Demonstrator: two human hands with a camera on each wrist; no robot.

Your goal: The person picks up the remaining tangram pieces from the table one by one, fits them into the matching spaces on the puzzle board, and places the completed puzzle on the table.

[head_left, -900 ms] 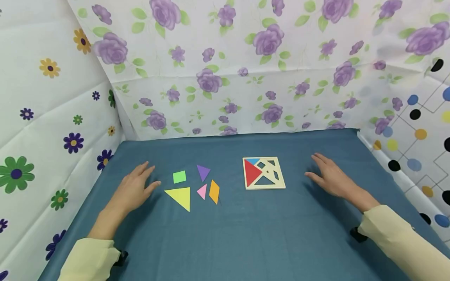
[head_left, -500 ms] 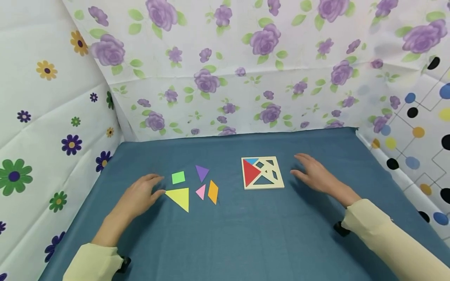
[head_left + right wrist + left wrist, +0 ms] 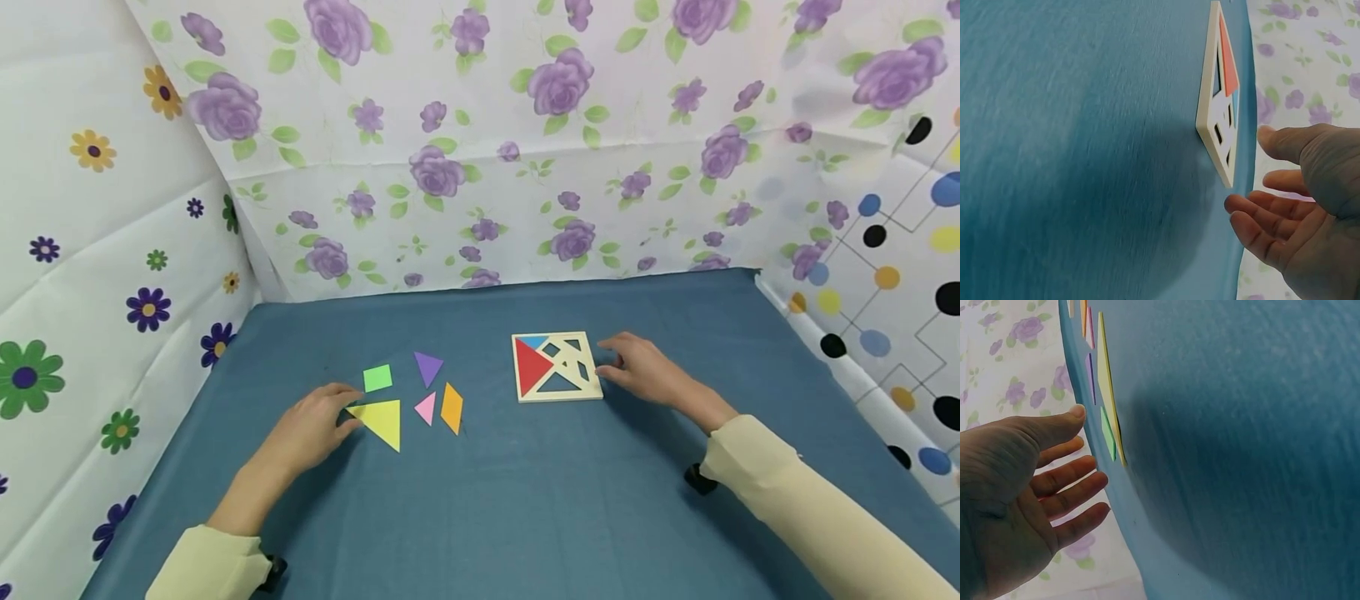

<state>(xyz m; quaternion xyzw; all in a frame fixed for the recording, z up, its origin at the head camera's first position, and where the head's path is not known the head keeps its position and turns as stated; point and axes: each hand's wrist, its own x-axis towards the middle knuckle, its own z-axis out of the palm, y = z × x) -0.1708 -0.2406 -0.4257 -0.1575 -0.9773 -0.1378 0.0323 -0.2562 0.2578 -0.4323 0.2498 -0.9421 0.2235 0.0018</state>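
Hovering with the left hand (image 3: 311, 429) at the 9 o'clock tip of the large yellow triangle (image 3: 384, 422), holding thumb and fingers apart and gripping nothing. Overlapping that tip in the head view, but showing a gap between fingers and pieces in the left wrist view. Hovering with the right hand (image 3: 645, 367) at 3 o'clock from the cream tangram tray (image 3: 516, 385), bending the fingers loosely around nothing and, in the right wrist view, leaving a gap just beside the tray.

Counting from the yellow triangle: seeing the green square (image 3: 377, 377) at 12 o'clock, the purple triangle (image 3: 428, 367) between 1 and 2, the small pink triangle (image 3: 427, 408) near 3, with the orange parallelogram (image 3: 452, 408) just beyond, and the tray farther off between 2 and 3. Seeing all these on the blue tablecloth (image 3: 487, 508).

Within the tray, seeing the red triangle (image 3: 532, 367) seated at 9 o'clock, the blue triangle (image 3: 534, 342) between 10 and 11, a large triangular slot at 6, and smaller slots from 12 round to 3.

Beyond, at 12 o'clock in the head view, seeing the rose-printed curtain (image 3: 480, 100) meeting the tablecloth's far edge.
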